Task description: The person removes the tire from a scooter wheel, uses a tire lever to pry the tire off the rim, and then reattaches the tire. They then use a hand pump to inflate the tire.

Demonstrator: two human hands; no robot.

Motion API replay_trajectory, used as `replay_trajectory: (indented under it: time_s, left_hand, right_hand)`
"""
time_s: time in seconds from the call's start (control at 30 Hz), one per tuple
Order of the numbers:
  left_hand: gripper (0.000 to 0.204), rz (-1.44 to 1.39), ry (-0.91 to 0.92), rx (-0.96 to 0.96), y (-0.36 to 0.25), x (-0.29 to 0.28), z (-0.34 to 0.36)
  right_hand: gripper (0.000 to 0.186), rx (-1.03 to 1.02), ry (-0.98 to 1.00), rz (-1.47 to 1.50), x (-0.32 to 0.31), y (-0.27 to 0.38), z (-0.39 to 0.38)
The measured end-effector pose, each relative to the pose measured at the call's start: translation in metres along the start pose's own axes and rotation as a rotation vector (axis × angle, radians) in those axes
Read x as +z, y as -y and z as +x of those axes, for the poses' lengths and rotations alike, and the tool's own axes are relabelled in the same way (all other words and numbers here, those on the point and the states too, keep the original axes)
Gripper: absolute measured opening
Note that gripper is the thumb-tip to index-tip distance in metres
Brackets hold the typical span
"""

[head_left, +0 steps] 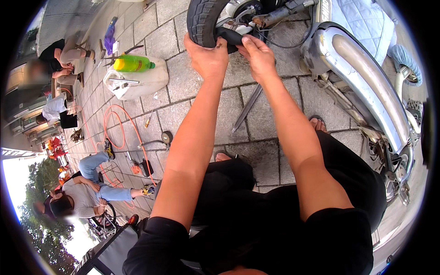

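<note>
At the top centre a black tyre [200, 23] sits on a white wheel [225, 14]. My left hand [206, 57] is closed around the tyre's lower part, thumb near a black rubber piece [229, 37], which looks like an inner tube, against the tyre. My right hand [256, 55] pinches that rubber piece at its right end, fingers bent beneath it. A long flat metal bar [245, 110] lies on the paving below my right hand. Just right of the wheel are a metal strut [279, 13] and a black cable.
A scooter body [355, 82] fills the right side. At left stand a pale jerrycan [137, 89] with a green bottle [133, 64], an orange hose [114, 114], a gauge [165, 138] and a screwdriver [147, 121]. People [80, 197] sit along the left; a quilted cloth [360, 27] is at top right.
</note>
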State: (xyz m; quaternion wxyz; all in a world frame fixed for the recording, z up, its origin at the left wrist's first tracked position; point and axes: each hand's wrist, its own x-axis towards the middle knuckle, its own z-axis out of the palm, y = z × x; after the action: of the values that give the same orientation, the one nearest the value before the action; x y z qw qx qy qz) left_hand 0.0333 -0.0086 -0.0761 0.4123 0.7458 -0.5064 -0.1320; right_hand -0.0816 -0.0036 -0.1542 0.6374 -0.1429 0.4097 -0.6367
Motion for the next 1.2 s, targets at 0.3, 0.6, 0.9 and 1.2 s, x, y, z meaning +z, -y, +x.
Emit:
replay_trajectory:
  time_s: [0.3, 0.6, 0.9, 1.2]
  left_hand:
    - [0.106, -0.216, 0.012, -0.059, 0.002, 0.016, -0.024]
    - [0.107, -0.056, -0.072, 0.060, 0.014, 0.022, -0.022]
    - [0.109, -0.237, -0.010, 0.048, 0.021, 0.022, -0.012]
    - [0.106, -0.255, 0.014, 0.050, 0.030, 0.025, -0.013]
  right_hand:
    - [0.025, -0.494, 0.124, -1.115, -0.006, -0.005, 0.029]
    - [0.033, -0.382, 0.740, -1.682, 0.001, 0.049, 0.031]
    - [0.038, -0.024, 0.884, -1.811, 0.044, 0.073, 0.019]
    - [0.054, -0.154, 0.630, -1.558, 0.036, 0.111, -0.015]
